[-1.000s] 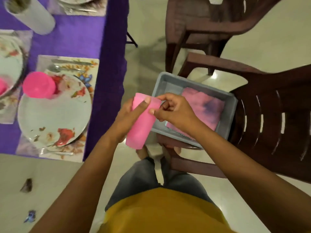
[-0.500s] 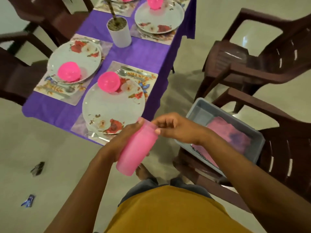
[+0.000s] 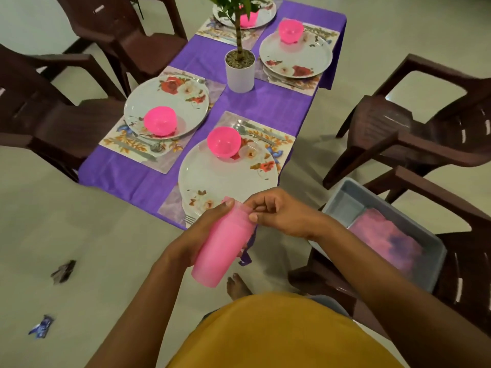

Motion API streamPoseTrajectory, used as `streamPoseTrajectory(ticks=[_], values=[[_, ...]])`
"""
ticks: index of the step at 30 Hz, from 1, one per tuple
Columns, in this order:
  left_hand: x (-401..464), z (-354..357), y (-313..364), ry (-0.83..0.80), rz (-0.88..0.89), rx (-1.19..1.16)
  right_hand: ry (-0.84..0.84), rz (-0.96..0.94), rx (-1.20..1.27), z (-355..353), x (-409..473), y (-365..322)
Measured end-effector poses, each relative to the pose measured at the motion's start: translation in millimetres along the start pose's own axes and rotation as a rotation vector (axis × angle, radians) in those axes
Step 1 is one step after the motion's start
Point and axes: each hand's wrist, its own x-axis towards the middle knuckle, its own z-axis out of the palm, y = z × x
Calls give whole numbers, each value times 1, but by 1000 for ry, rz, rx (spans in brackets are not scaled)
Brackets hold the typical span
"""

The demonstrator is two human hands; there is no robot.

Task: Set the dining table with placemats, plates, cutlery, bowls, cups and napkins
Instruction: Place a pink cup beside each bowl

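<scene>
Holding a stack of translucent pink plastic cups at lower centre, the left hand grips its side while the right hand pinches the rim. Four floral white plates and four pink plastic bowls fill the upper frame, more than half a second ago.

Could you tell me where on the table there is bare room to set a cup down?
Bare cloth lies between the pot, the far right mat and the near right mat; another strip sits at the near left corner. The mats themselves are crowded.
</scene>
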Motion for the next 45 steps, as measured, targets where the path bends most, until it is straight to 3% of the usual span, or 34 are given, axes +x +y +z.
streamPoseTrajectory(ticks=[12,16,21,28,34,37,42,45], values=[[0,-49,10,40,17,-16,-3,-5,-63,17,48,-18],[-1,-57,15,30,10,-29,100,-27,-105,7,65,-27],[9,-62,23,-7,88,2,-70,-41,-99,-1,90,-31],[42,-71,46,147,112,-43,58,-27,-79,-29,137,-26],[77,-62,77,177,109,-153,-122,189,-45,-91,178,-34],[93,-52,92,201,137,-176,-204,199,-43,-116,198,-40],[112,-42,99,349,133,-170,-174,191,77,-154,240,-43],[117,-41,88,553,123,-85,-54,143,115,-178,267,-50]])
